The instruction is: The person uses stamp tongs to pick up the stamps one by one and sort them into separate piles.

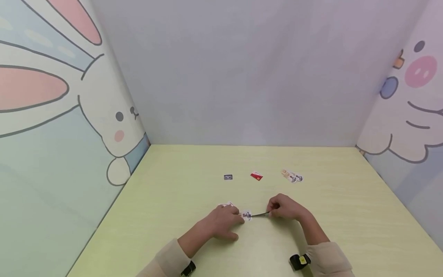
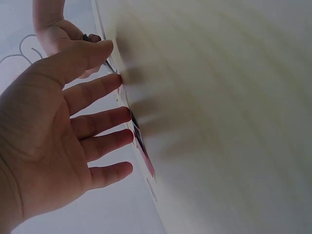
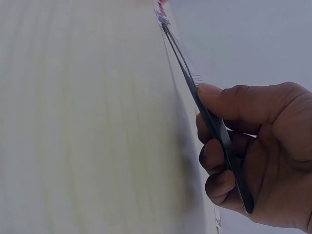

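Observation:
In my right hand [image 1: 285,207] I hold dark tweezers [image 3: 204,112], pinched between thumb and curled fingers. Their tips reach left to a small printed sticker [image 1: 247,215] on the table and touch its edge; whether they grip it cannot be told. My left hand [image 1: 224,223] lies palm down with spread, nearly straight fingers [image 2: 100,119]. Its fingertips press at the left side of that sticker and partly cover it. Another white-edged sticker [image 1: 226,204] shows just beyond the left fingers.
Farther back on the pale yellow table [image 1: 180,165] lie a small dark rectangular sticker [image 1: 228,177], a red and white one [image 1: 257,176], and a cluster of stickers [image 1: 292,176] to the right. Cartoon-printed side walls [image 1: 45,184] and a plain back wall [image 1: 242,77] enclose the table.

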{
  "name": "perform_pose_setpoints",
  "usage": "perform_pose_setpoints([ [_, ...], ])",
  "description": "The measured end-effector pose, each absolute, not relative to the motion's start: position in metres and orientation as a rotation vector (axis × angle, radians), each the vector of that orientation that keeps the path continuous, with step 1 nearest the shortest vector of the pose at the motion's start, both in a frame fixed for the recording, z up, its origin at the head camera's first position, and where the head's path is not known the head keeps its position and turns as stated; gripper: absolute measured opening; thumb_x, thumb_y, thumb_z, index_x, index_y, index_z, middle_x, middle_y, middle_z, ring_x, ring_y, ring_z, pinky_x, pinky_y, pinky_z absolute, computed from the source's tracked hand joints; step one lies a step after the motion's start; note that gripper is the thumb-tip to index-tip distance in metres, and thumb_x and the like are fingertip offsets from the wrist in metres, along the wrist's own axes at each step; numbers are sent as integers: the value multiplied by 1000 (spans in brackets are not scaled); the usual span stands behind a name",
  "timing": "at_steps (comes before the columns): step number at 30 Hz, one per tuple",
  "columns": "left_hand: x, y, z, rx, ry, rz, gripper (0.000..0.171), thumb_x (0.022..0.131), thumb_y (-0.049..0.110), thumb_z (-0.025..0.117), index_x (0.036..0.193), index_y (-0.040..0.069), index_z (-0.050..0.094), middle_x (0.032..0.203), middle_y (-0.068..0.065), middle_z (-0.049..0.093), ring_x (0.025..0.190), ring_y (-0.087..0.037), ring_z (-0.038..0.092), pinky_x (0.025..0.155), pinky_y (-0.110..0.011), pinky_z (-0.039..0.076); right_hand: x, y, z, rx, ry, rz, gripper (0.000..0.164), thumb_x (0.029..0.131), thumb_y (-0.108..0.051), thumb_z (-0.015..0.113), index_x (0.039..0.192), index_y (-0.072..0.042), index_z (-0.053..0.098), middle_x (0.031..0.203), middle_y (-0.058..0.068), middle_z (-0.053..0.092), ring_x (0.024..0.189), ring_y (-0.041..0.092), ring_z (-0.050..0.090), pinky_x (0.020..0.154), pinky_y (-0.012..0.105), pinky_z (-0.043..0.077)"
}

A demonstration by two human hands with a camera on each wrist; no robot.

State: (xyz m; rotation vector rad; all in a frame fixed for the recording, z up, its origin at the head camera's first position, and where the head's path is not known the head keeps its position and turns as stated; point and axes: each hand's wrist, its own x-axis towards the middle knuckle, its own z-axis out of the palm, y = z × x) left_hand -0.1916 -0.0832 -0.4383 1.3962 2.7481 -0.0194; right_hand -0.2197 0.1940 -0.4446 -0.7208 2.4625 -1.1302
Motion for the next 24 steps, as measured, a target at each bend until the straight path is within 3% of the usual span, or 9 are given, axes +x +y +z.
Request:
perform_pose_setpoints([
  [24, -192, -87, -438, 1316, 2733, 77, 41, 78, 43, 69, 114, 25, 66, 116, 1, 56, 110, -16, 49, 88, -37, 42, -214, 209, -447, -682, 2512, -1164, 8, 81, 1, 63, 80, -6, 65, 68, -2, 54, 59, 10, 44, 52, 24, 37],
])
